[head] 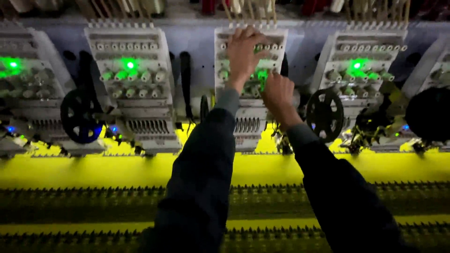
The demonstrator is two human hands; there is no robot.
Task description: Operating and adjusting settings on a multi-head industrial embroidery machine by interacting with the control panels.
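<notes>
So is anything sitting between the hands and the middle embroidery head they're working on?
Nothing visible. The left hand already rests on the tension knobs of the middle embroidery head, and the right hand touches its front lower down, near the green light.

white embroidery machine head (248, 117), upright in the middle of the row, rows of tension knobs (224, 74), green light (261, 74) glowing

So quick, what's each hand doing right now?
Left hand: fingers spread open, resting on the knobs of the middle embroidery head.
Right hand: curled at the same head; whether it holds anything cannot be told.
</notes>
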